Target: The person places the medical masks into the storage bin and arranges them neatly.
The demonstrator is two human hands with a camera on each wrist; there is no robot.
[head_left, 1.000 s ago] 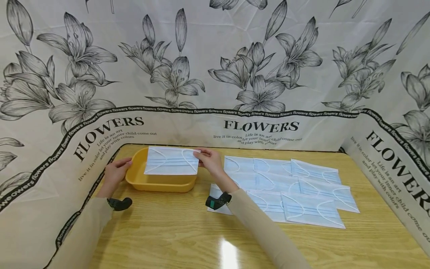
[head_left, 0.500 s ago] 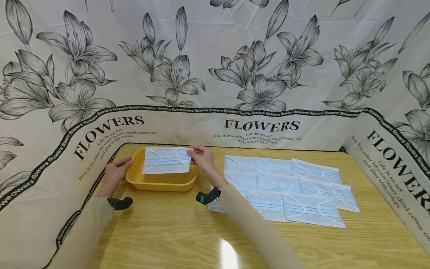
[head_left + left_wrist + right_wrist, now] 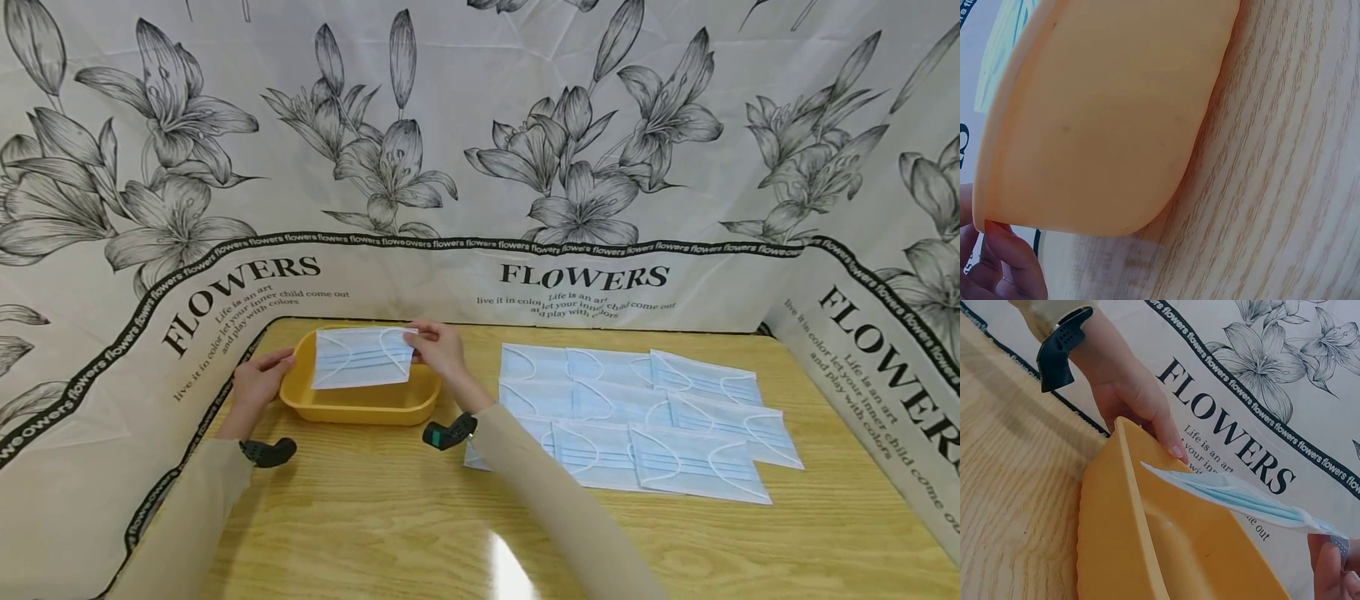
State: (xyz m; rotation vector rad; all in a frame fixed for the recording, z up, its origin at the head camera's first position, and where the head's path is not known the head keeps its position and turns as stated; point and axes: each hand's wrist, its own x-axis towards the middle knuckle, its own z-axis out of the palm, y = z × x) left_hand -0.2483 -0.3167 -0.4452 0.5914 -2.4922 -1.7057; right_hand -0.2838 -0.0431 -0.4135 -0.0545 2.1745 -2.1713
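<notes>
A yellow tray (image 3: 360, 403) stands at the table's back left. My left hand (image 3: 258, 381) holds its left rim; in the right wrist view its fingers (image 3: 1166, 434) lie against that rim of the tray (image 3: 1116, 550), and in the left wrist view fingertips (image 3: 1007, 256) touch the tray's outer wall (image 3: 1116, 112). My right hand (image 3: 438, 350) pinches the right edge of a light blue face mask (image 3: 362, 357) and holds it level just above the tray's opening. The mask (image 3: 1241, 495) hangs over the tray's hollow, with my right fingers (image 3: 1330, 569) on its end.
Several more blue masks (image 3: 637, 408) lie overlapping on the wooden table (image 3: 390, 517) to the right of the tray. A flower-printed cloth screen (image 3: 480, 167) closes in the back and both sides. Black wrist cameras (image 3: 447, 433) sit on both forearms.
My right hand has carried the mask leftward and a little lower, from over the tray's right edge to over its middle. The left hand has stayed on the rim.
</notes>
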